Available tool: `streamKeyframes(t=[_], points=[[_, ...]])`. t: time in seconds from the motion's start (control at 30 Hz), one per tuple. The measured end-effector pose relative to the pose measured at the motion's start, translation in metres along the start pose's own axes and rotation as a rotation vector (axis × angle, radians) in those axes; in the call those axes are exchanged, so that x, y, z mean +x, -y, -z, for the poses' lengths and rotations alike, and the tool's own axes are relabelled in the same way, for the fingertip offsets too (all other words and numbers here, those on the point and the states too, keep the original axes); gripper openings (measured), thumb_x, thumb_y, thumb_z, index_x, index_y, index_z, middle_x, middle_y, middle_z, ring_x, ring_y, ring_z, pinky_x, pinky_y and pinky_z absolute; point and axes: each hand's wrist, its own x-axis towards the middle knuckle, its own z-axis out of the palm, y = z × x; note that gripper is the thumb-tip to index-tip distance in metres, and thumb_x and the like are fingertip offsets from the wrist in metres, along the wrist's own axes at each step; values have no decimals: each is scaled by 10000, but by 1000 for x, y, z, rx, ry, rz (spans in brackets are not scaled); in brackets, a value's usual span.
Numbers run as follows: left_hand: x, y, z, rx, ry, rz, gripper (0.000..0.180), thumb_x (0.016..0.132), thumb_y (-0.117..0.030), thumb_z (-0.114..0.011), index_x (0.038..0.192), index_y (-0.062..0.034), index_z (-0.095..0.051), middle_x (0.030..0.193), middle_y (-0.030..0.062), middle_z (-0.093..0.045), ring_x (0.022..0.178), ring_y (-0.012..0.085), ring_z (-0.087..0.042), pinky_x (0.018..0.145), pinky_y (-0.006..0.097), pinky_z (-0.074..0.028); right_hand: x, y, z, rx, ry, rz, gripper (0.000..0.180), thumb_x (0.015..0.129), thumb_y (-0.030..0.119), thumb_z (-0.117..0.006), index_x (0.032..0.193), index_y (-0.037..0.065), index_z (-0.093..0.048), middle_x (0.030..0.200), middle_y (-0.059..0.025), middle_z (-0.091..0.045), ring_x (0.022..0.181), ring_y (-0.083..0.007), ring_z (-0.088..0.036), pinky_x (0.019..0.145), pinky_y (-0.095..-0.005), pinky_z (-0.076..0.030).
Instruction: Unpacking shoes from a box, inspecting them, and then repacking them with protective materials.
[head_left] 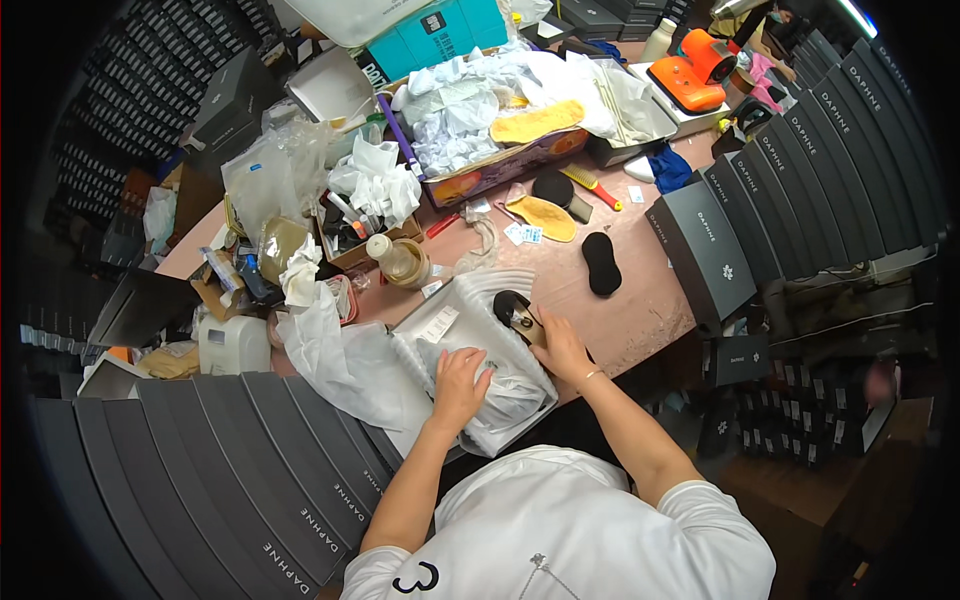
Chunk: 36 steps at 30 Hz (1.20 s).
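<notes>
An open shoebox lined with translucent white wrapping stands at the table's near edge, directly ahead of me. My left hand lies over the wrapped contents with its fingers spread; what is inside the wrapping cannot be made out. Just beyond the box's right side, my right hand grips a black shoe with a beige inside, its fingers partly covering it. A small white slip rests on the wrapping at the box's far left.
Stacked dark grey shoeboxes crowd the near left, with another row at right. Beyond my right hand lie a black insole-shaped pad and a yellow insole. A paper-filled carton and an orange device stand farther back.
</notes>
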Motion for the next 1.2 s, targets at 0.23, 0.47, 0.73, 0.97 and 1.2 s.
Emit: streamKeyframes(t=[0.23,0.47,0.73,0.97,1.2], points=[[2,-3,42,-604,30,417,278,850,-108,-651,1101,6,-614,1023,125,-629,917,222,-626,846,331,-492,32,-17,32,323,112,-267,560,711,266,-715,1154,-20,-525,867,-115,-615,792,-245,-599,691,-355,-473],[-3,-52,22,-1218,354,375,763,851,-244,-697,1446,-57,-256,1376,131,-390,1269,215,-403,1037,337,-350,0,76,107,1574,262,-720,398,999,412,-382,1065,68,-571,962,-48,-626,801,-111,-590,636,-224,-473],[-22,-66,49,-1241,280,322,948,748,-260,-782,1451,-14,-196,1409,166,-324,1273,247,-400,1022,355,-376,-14,110,79,1753,294,-504,449,1003,330,-346,1301,12,-455,1111,-121,-589,1039,-213,-565,912,-358,-451],[-37,-73,83,-358,24,172,902,575,-180,-832,1348,-14,-399,1292,178,-411,1151,313,-484,966,370,-421,-22,98,72,2004,449,-392,497,966,375,-363,1303,25,-467,1247,-123,-549,1158,-240,-509,969,-421,-395],[-45,-76,95,-332,-43,162,853,566,-174,-818,1315,-20,-439,1266,177,-433,1136,316,-491,960,386,-427,-19,95,70,1746,562,-471,596,981,516,-284,1250,32,-505,1170,-118,-579,1081,-229,-553,897,-420,-455]])
